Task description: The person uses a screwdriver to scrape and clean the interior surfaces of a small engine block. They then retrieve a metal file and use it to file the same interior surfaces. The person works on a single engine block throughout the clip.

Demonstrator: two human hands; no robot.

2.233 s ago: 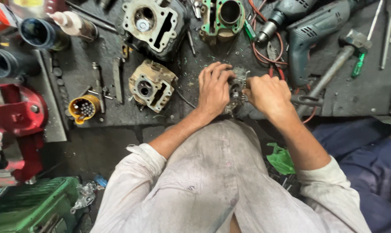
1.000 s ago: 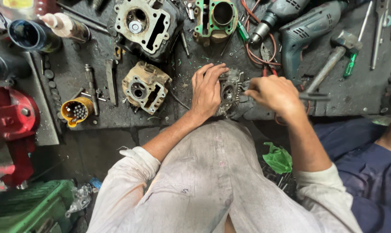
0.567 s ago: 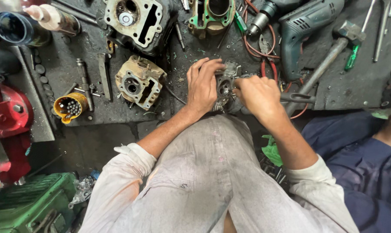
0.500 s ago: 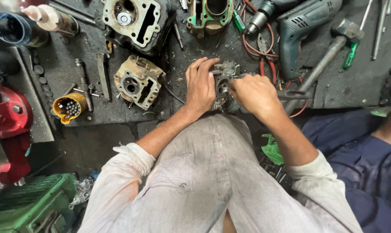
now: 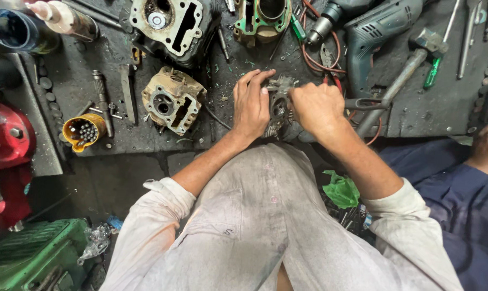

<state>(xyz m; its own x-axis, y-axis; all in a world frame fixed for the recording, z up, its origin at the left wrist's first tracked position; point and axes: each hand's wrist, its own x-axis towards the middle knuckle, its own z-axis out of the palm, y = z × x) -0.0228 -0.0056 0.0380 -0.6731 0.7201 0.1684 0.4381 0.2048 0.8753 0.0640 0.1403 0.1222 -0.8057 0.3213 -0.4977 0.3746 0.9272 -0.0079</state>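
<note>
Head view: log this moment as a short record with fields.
Setting: dark, grimy workbench seen from above
Left hand: grips the small metal engine part from the left
Right hand: on the part's right side
Nearby left: tan engine casting, yellow cup of bolts
Nearby right: electric drill, hammer
Other person: blue clothing at right

The grey engine part [image 5: 279, 108] between the left hand [image 5: 252, 105] and the right hand [image 5: 316, 108] is mostly covered by them, so its shape and how the fingers grip it cannot be told. The blue-green electric drill [image 5: 381, 32] and the green-gasketed cylinder block [image 5: 262, 19] are cut off by the top edge. A co-worker's hand [image 5: 486, 148] is cropped at the right edge.
</note>
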